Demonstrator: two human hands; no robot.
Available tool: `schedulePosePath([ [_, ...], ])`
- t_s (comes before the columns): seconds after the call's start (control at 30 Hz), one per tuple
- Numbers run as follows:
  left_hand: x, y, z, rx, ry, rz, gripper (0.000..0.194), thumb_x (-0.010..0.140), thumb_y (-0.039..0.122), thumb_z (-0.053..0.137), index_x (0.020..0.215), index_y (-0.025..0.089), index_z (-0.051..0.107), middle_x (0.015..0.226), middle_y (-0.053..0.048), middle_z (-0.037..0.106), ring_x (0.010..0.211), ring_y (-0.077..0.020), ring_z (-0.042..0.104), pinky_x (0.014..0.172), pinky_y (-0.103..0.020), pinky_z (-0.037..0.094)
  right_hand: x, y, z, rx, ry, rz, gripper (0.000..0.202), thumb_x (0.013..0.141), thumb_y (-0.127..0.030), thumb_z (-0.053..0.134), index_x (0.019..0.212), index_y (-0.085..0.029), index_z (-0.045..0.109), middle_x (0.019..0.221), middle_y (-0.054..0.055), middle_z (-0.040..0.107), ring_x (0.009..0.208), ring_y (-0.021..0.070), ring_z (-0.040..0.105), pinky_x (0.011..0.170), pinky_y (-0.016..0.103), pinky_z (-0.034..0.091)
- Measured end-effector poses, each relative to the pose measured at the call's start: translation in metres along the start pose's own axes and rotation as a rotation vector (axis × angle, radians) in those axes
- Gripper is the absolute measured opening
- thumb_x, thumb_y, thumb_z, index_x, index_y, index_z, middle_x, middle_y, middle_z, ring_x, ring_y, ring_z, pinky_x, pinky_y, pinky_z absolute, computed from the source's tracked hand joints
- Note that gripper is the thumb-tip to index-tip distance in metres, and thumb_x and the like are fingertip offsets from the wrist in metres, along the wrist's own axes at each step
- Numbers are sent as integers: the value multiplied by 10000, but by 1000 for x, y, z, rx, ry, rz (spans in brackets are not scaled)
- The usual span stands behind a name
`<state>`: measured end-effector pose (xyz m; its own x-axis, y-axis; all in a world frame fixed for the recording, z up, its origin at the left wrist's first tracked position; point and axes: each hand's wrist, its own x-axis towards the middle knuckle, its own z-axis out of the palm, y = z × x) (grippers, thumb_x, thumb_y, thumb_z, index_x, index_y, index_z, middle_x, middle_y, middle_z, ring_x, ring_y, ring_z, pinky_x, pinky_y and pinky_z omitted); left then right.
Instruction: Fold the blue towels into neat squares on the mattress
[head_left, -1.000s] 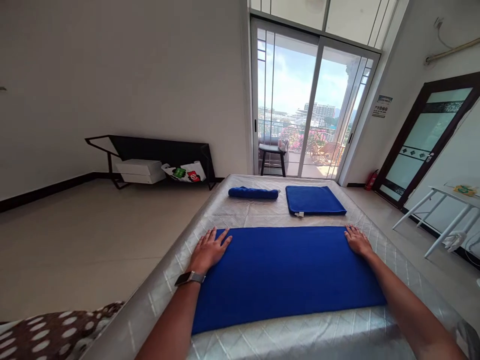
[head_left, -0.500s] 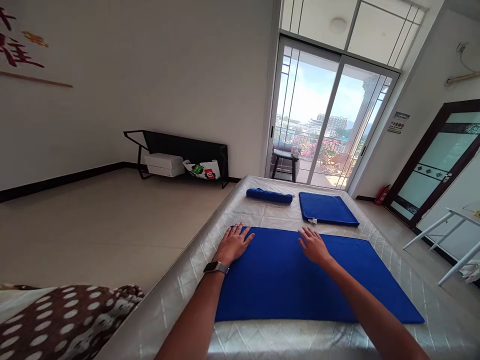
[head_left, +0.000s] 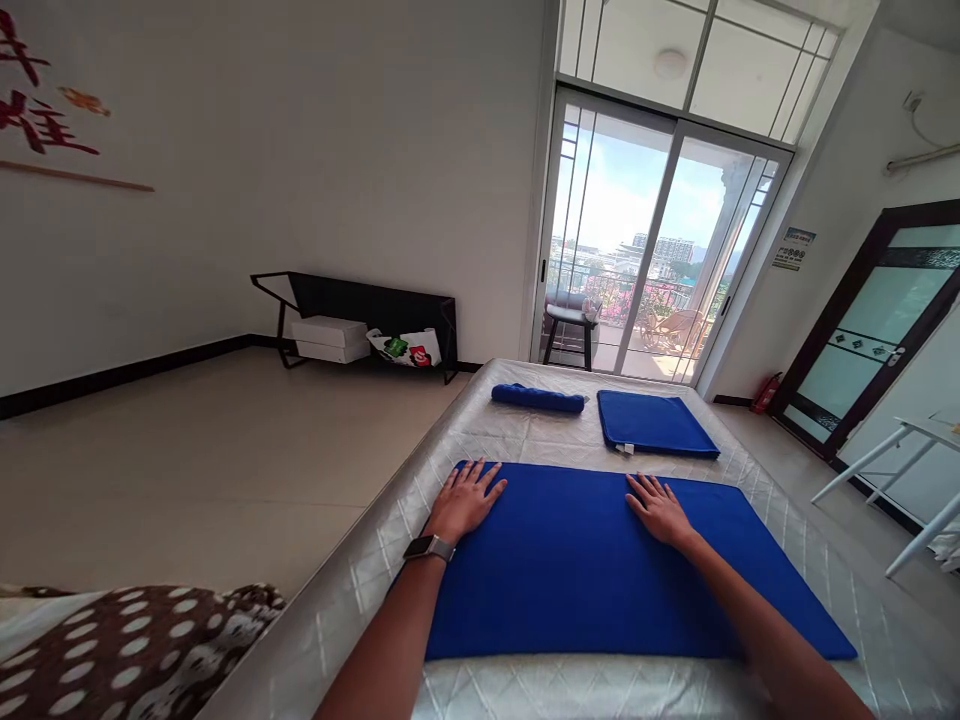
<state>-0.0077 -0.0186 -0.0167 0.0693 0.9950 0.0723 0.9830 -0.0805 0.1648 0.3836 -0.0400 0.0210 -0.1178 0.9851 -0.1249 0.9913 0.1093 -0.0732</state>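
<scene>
A flat blue mat or cloth point(head_left: 570, 570) lies spread on a pale quilted mattress point(head_left: 480, 690). On its far left corner rests my left hand point(head_left: 466, 498), palm down with the fingers apart; a watch circles that wrist. My right hand point(head_left: 660, 508) lies on the far edge of the mat, right of the middle, fingers stretched out. Beyond the mat, a rolled blue cloth point(head_left: 537, 398) is on the left, and a folded blue piece point(head_left: 656, 423) with a small white tag is on the right. Neither hand holds anything.
A brown polka-dot blanket point(head_left: 142, 640) is at the lower left. Against the wall stands a black rack point(head_left: 375, 300) with a white box point(head_left: 330, 338) and a printed bag point(head_left: 409, 348). Sliding glass doors point(head_left: 660, 240) are ahead; a white table point(head_left: 930, 430) stands at right.
My right hand has slid to the right along the mat's far edge. My left hand stays on the far left corner. The view has tipped slightly upward.
</scene>
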Motion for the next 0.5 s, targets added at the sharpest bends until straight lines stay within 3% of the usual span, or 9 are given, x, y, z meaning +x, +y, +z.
schedulePosePath([
  [0.13, 2, -3, 2, 24, -17, 3, 607, 1030, 523, 315, 1578, 270, 374, 1670, -71, 325, 1545, -267, 270, 1262, -478, 168, -17, 97, 0, -70, 41, 228, 614, 1050, -511, 178, 1632, -319, 203, 1702, -14, 212, 1568, 211, 156, 1259, 471, 171],
  [0.23, 2, -3, 3, 30, -1, 7, 604, 1024, 523, 326, 1570, 273, 392, 1659, -71, 350, 1540, -277, 283, 1259, -498, 177, -26, 144, -1, -75, 56, 347, 625, 1047, -473, 176, 1633, -260, 223, 1703, 19, 213, 1564, 213, 169, 1255, 464, 201],
  [0.33, 0, -3, 2, 19, 11, -10, 599, 1019, 529, 324, 1561, 291, 410, 1659, -66, 349, 1540, -292, 280, 1253, -515, 193, -29, 156, -1, -56, 73, 369, 634, 1044, -445, 169, 1635, -223, 220, 1704, 44, 200, 1565, 218, 169, 1255, 474, 203],
  [0.5, -3, 1, -3, -1, 12, -57, 620, 1009, 567, 311, 1567, 312, 396, 1666, -59, 338, 1541, -343, 265, 1240, -541, 218, -32, 145, -3, -72, 71, 373, 632, 1043, -434, 150, 1635, -224, 221, 1701, 63, 214, 1561, 232, 189, 1238, 509, 231],
])
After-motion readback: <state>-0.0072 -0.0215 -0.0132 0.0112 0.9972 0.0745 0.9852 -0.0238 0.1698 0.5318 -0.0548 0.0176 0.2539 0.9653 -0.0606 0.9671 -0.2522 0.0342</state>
